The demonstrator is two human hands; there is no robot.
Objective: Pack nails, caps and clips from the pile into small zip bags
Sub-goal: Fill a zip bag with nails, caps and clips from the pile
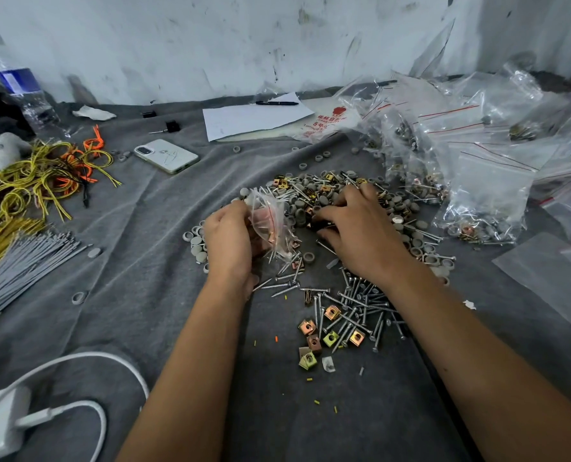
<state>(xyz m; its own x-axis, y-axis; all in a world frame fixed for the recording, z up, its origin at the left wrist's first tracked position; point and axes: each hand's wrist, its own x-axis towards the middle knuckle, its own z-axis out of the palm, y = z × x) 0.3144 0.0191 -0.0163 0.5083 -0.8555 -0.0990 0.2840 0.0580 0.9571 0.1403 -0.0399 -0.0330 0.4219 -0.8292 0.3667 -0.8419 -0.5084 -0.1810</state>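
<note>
Grey cloth point(120, 261) covers the whole work surface, and the job on it looks partway through at best. To the right lies a heap of filled bags point(450, 168), too overlapped to count, though several show nails and caps inside; flat unfilled bags point(550, 275) sit at the right edge. Plenty is left: the pile point(330, 195) of grey caps, nails and brass-coloured clips in the middle holds far more pieces than I can count. Nearer the person, a loose scatter of nails point(360, 305) numbers dozens, with about eight clips point(331, 338) among them, one dark and apart.

One bag is being filled now. The left hand point(227, 238) curls its fingers round a small zip bag point(270, 225), held just above the cloth at the pile's left edge, nail points poking through the plastic. The right hand point(360, 225) rests palm-down on the pile, fingers bent into the pieces; whether they actually pinch anything I cannot tell.

One phone point(166, 155) and one pen point(277, 103) lie further back.
</note>
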